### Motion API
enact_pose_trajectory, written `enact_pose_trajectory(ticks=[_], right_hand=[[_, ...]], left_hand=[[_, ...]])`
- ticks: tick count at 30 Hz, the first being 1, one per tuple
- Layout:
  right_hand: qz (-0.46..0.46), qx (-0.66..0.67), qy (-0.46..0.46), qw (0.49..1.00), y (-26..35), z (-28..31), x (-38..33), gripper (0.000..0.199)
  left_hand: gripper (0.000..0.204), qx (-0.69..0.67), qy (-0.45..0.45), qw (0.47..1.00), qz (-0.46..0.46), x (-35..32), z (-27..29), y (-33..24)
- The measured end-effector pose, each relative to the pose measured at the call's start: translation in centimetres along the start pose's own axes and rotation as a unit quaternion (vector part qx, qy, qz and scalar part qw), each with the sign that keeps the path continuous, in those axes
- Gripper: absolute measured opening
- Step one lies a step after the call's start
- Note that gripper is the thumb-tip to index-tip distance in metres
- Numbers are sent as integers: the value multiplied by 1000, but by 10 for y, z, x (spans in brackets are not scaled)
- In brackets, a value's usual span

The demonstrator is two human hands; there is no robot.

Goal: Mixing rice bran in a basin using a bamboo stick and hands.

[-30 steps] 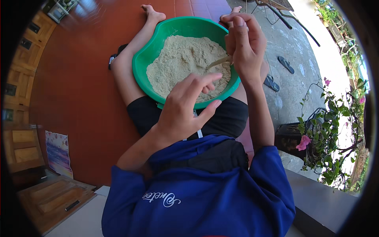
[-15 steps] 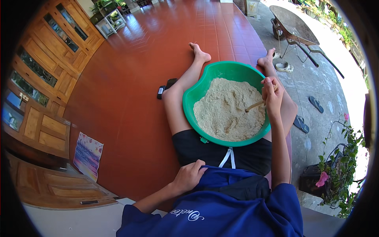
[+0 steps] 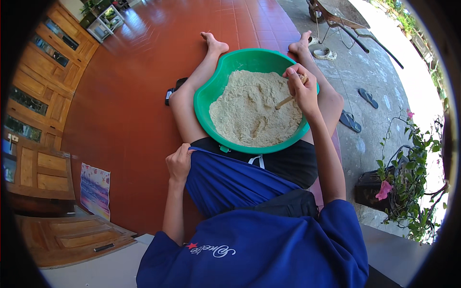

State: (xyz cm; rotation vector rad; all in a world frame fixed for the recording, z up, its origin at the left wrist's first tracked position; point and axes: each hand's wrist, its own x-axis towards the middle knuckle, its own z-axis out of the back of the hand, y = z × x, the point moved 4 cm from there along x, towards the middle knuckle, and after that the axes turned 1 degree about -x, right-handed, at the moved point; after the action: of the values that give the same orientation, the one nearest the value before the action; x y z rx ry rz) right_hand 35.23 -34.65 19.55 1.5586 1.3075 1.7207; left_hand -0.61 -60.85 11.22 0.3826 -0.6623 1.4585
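Note:
A green basin rests between my spread legs and holds coarse, pale beige powder with several dents in its surface. Over the basin's right side, my right hand is closed on a thin tan stick, whose darker tip points down-left over the powder. A tan, rough bit shows at the top of that fist; I cannot tell whether it belongs to the stick. My left hand pinches the hem of my blue shirt and stretches it out left, below the basin's near rim.
A small black object lies by my left knee on the red tiled floor. To the right, on concrete, are dark flip-flops, pale clogs, a wheelbarrow and a potted flowering plant. Wooden doors stand left.
My left hand has pulled the shirt hem outward to the left and up toward the basin. The right hand still holds the stick over the powder. The whole view has shifted.

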Motion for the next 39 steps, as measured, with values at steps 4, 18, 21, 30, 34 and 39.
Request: enact_pose_trajectory(ticks=[4, 18, 21, 30, 34, 39], right_hand=[[-3, -8, -21, 1000, 2, 1, -6, 27], [49, -98, 64, 992, 6, -53, -5, 26], [5, -103, 151, 983, 7, -68, -9, 26], [-46, -93, 188, 977, 2, -67, -17, 22], [-50, -96, 202, 973, 3, -67, -22, 22], [-54, -99, 213, 970, 5, -66, -26, 21]], left_hand=[[31, -28, 49, 998, -31, -2, -16, 10], [33, -319, 267, 863, -287, 66, -11, -238], [33, -314, 350, 815, -339, 50, -43, -282], [18, -247, 449, 796, -323, 26, -108, -314], [24, -244, 388, 812, -361, 26, -79, -301], [21, -159, 387, 813, -405, 28, -70, -302]])
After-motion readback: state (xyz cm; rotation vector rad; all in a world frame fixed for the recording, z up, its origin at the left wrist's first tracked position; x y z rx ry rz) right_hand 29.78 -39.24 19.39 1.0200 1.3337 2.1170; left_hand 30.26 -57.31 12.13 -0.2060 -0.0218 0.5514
